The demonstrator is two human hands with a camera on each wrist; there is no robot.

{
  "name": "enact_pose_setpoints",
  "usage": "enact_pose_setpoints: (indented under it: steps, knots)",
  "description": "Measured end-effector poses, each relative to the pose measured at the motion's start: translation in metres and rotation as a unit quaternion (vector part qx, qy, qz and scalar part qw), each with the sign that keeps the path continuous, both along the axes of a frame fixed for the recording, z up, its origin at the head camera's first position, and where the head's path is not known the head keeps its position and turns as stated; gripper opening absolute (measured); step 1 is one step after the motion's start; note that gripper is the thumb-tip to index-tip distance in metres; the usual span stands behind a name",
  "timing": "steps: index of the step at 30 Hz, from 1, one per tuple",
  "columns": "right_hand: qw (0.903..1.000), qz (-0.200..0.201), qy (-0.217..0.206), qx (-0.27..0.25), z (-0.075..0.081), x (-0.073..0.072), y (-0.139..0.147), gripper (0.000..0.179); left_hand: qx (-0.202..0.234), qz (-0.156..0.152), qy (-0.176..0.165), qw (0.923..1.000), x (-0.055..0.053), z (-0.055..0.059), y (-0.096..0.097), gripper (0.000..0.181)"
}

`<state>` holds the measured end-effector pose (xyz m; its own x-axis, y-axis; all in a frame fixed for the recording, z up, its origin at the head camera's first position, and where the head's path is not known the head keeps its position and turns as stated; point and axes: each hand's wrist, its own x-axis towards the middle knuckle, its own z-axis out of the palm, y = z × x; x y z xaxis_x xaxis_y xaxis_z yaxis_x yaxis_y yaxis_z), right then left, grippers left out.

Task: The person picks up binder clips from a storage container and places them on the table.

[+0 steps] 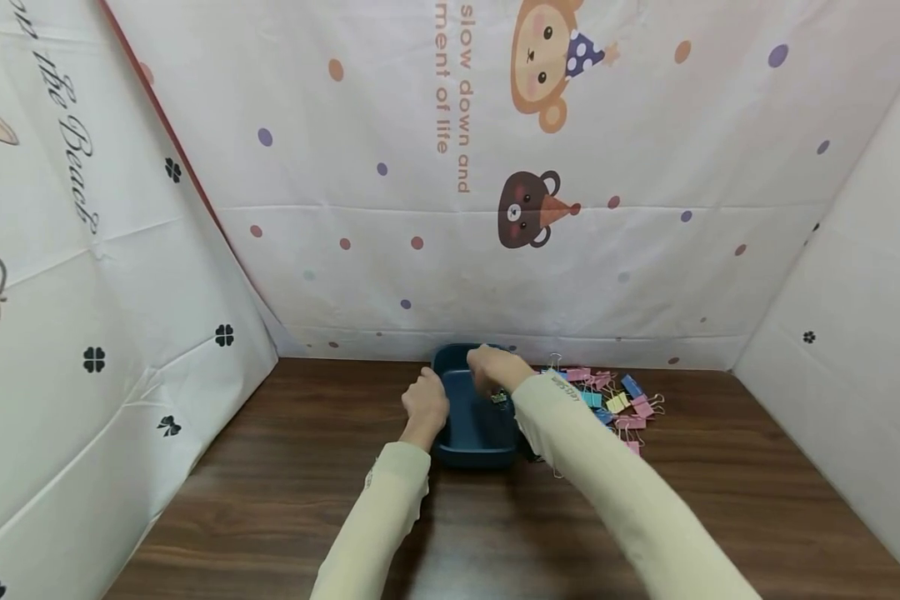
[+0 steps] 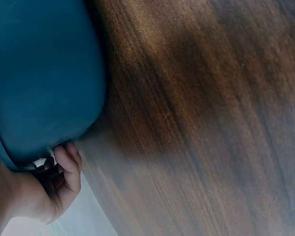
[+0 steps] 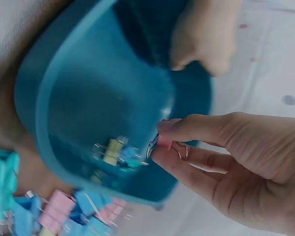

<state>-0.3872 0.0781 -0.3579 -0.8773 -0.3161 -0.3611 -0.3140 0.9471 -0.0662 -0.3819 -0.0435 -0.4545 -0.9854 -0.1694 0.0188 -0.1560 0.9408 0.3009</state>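
A dark blue plastic basin [image 1: 474,457] stands on the wooden table. My left hand [image 1: 426,404] grips its left rim, with the fingers curled at the outer wall [image 2: 44,88] in the left wrist view. Over the basin, my right hand [image 3: 246,167] pinches a pink binder clip [image 3: 164,141] between thumb and fingertips. On the basin's floor lie a yellow binder clip [image 3: 113,151] and a few blue and teal ones beside it.
To the right of the basin, several pink, blue, teal and yellow binder clips [image 1: 617,403] lie in a loose heap on the table [image 1: 345,475]. A printed white sheet [image 1: 390,267] hangs behind, with similar sheets at both sides.
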Motion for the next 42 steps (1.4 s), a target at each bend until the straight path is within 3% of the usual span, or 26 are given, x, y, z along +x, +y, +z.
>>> enact_pose_setpoints:
  steps: [5, 12, 21, 31, 42]
  knots:
    - [0.9949, 0.051, 0.06, -0.063, 0.02, 0.026, 0.02, 0.043, -0.004, -0.003, -0.001, 1.0, 0.003, -0.001, 0.002, 0.041]
    - [0.9698, 0.116, 0.177, -0.121, 0.028, 0.07, 0.066, 0.02, -0.004, -0.008, -0.004, 1.0, 0.001, 0.0, 0.0, 0.045]
    - [0.9486, 0.122, 0.223, -0.189, -0.003, 0.105, 0.136, 0.02, 0.007, -0.009, -0.011, 0.9999, -0.002, 0.002, -0.002, 0.043]
    - [0.9495, 0.078, 0.218, -0.212, -0.038, 0.135, 0.173, 0.021, 0.008, -0.013, -0.017, 0.9997, 0.0, 0.003, -0.002, 0.037]
    - [0.9567, 0.045, 0.18, -0.224, -0.073, 0.133, 0.186, 0.02, 0.012, -0.015, -0.01, 0.9998, 0.001, 0.002, -0.001, 0.035]
